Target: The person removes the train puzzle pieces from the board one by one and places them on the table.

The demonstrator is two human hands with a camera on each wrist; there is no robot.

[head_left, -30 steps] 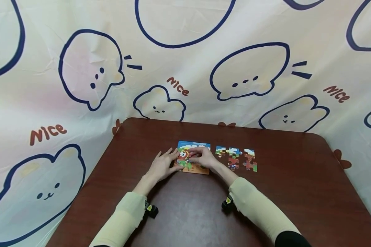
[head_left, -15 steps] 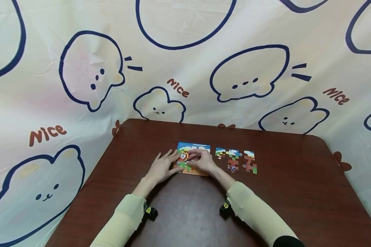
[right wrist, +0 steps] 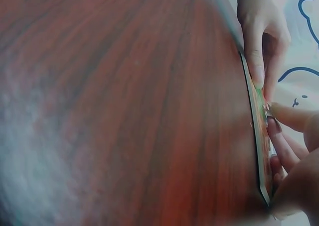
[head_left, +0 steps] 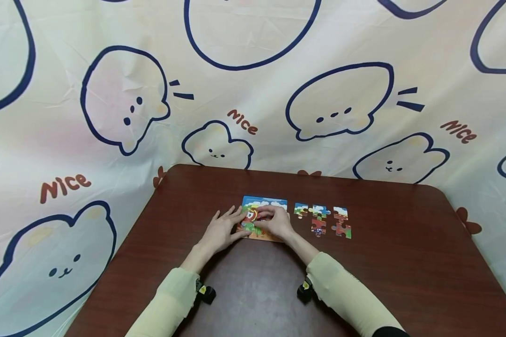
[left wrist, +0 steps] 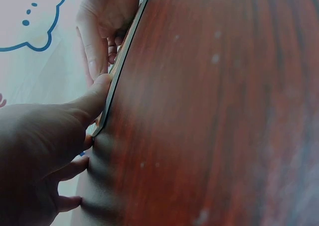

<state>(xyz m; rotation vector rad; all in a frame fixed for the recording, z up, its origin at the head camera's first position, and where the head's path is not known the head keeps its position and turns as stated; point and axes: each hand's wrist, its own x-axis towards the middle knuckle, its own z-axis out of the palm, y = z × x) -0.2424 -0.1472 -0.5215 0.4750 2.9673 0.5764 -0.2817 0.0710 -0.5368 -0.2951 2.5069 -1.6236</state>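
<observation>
A picture puzzle board [head_left: 264, 200] lies flat on the table, showing sky, clouds and a red cartoon figure. My left hand [head_left: 219, 230] rests on the board's left side with fingers spread; in the left wrist view its thumb [left wrist: 94, 94] presses near the rim. Over the middle of the board my right hand [head_left: 277, 223] pinches a small puzzle piece [right wrist: 270, 114] between thumb and fingers, low against the surface. The piece is mostly hidden by the fingers. Part of the board is covered by both hands.
Several loose puzzle pieces lie right of the board, among them a sky piece [head_left: 319, 210], a red piece [head_left: 318, 226] and a red-green piece [head_left: 342, 229]. The dark wooden table [head_left: 405, 262] meets a patterned cloth [head_left: 270, 93] behind.
My right hand has shifted slightly left and toward me over the board, its fingers still together. The left hand has stayed on the board's left side. The loose pieces have not moved.
</observation>
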